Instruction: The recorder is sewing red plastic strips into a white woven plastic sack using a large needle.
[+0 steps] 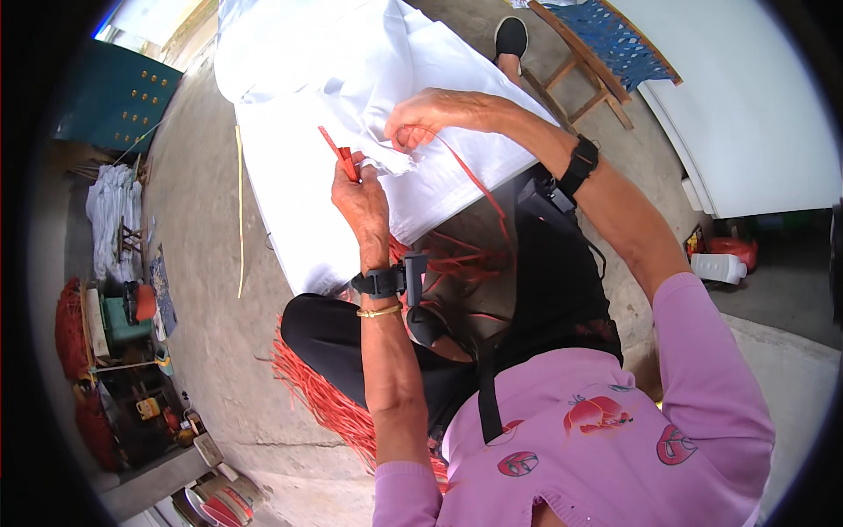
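Observation:
My left hand (358, 198) is closed around a small bunch of short red strips (348, 163), whose ends stick out past the thumb. A gathered, frayed corner of white cloth (383, 158) rises beside that thumb. My right hand (430, 114) is closed on a long thin red strip (474, 177), just above and to the right of the gathered corner. From those fingers the strip trails down past the edge of the white sheet material (290, 184) toward my lap. How the strip runs near the fingertips is too small to make out.
Loose red strips (320, 378) lie in a heap by my left leg. A yellow strip (240, 211) lies on the concrete floor at left. A wooden chair with blue webbing (606, 44) and another person's shod foot (511, 39) are at the far right. Crowded shelves (132, 369) stand left.

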